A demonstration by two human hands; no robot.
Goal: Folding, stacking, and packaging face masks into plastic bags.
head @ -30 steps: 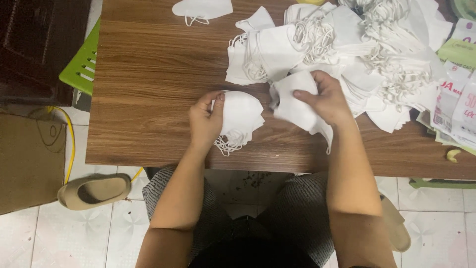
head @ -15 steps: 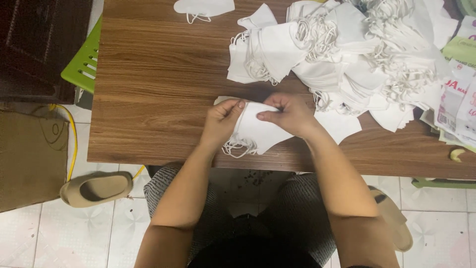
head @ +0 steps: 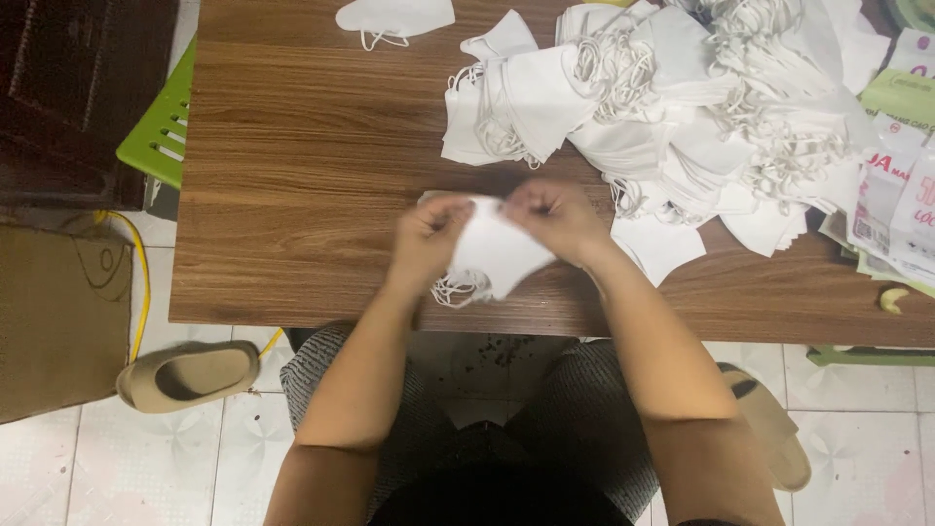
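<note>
White, soft cloth mask (head: 492, 255) with thin loops is pinched at its top by both the left hand (head: 429, 237) and right hand (head: 550, 216), near the wood-grain desk's (head: 292, 195) front edge. A heap of masks (head: 682, 117) fills the far right corner, beside printed packets (head: 896, 205) at the right edge.

mask pile (head: 682, 107) behind hands (head: 492, 229), on table (head: 302, 185)

A brown wood-grain table (head: 292, 175) stands on a pale patterned tile floor (head: 146, 468). Left of the table sit a green plastic chair (head: 161, 127), dark wooden furniture (head: 68, 88), a cardboard box (head: 54, 321) and a yellow cable (head: 141, 282). A beige slipper (head: 185, 375) lies below the table's left corner.
</note>
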